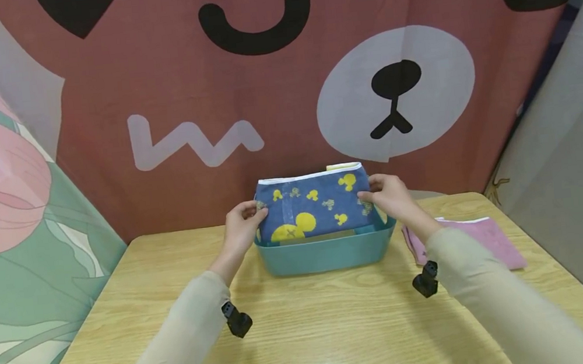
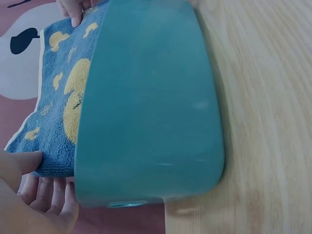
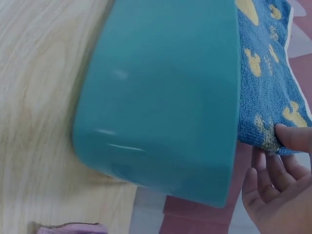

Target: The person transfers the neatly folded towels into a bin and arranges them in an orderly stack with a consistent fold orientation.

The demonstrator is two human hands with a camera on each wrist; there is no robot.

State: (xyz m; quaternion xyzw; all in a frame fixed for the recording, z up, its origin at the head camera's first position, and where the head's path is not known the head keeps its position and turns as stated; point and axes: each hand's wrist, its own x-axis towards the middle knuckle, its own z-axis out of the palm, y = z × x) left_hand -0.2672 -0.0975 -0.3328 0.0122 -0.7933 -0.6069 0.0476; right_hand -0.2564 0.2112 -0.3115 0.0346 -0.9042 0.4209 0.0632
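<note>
Blue towel (image 1: 317,203): clamped at both ends by fingers of left hand (image 1: 242,226) and right hand (image 1: 394,196), basket (image 1: 325,256) just below. Probably mid-placement; next, lower, release.

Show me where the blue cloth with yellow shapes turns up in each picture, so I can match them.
Head: the blue cloth is near the centre, sticking up out of the teal basket.
Left wrist: the blue cloth runs down the left side.
Right wrist: the blue cloth is at the upper right.
Shared landmark: the teal basket, next to the cloth in all three.
</note>
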